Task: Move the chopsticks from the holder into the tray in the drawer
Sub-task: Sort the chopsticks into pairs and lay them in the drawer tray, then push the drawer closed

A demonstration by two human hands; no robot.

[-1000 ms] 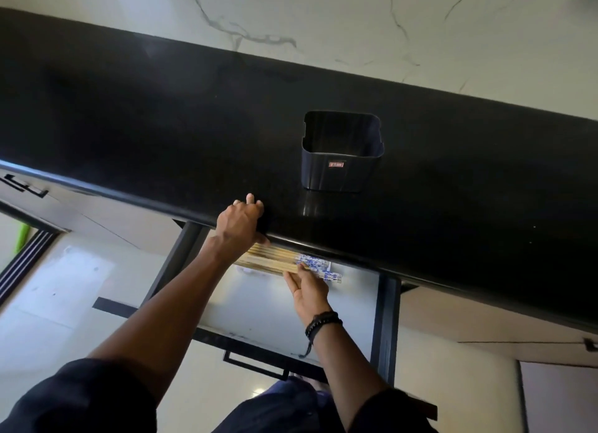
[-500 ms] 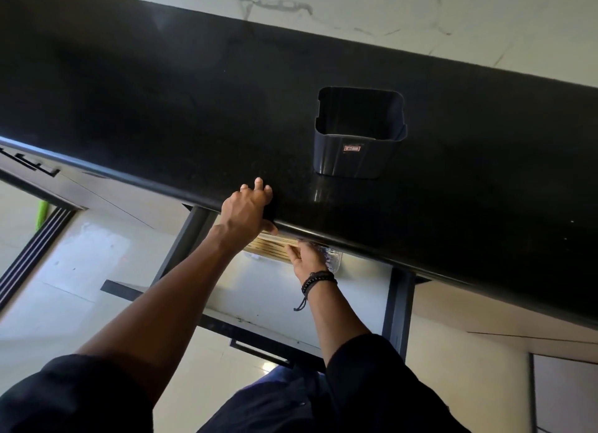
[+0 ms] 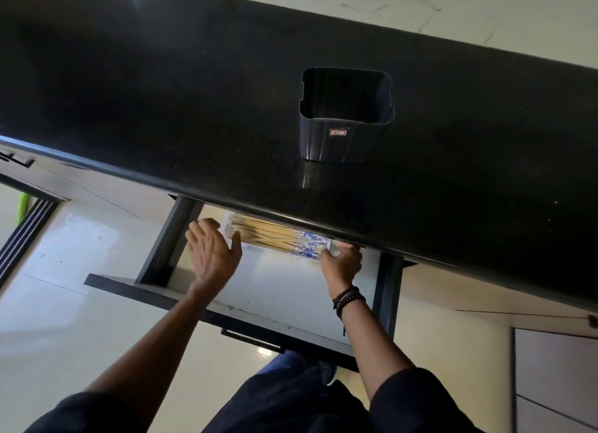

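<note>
A bundle of wooden chopsticks (image 3: 271, 236) with blue-and-white ends lies in a clear tray (image 3: 230, 223) at the back of the open drawer (image 3: 284, 283), partly hidden under the counter's edge. My left hand (image 3: 213, 254) is open with spread fingers at the tray's left end, thumb beside the chopsticks. At the tray's right end, my right hand (image 3: 343, 261) curls its fingers round that end, fingertips hidden under the counter. The dark square holder (image 3: 346, 118) stands on the black counter with nothing showing inside it.
The black counter (image 3: 161, 109) overhangs the back of the drawer. The drawer's dark front panel (image 3: 181, 300) with its bar handle (image 3: 252, 338) juts toward my legs. Pale floor tiles lie to the left, cabinet fronts to the right.
My left hand left the counter's edge and dropped into the drawer at the tray's left end. My right hand shifted right to the tray's right end.
</note>
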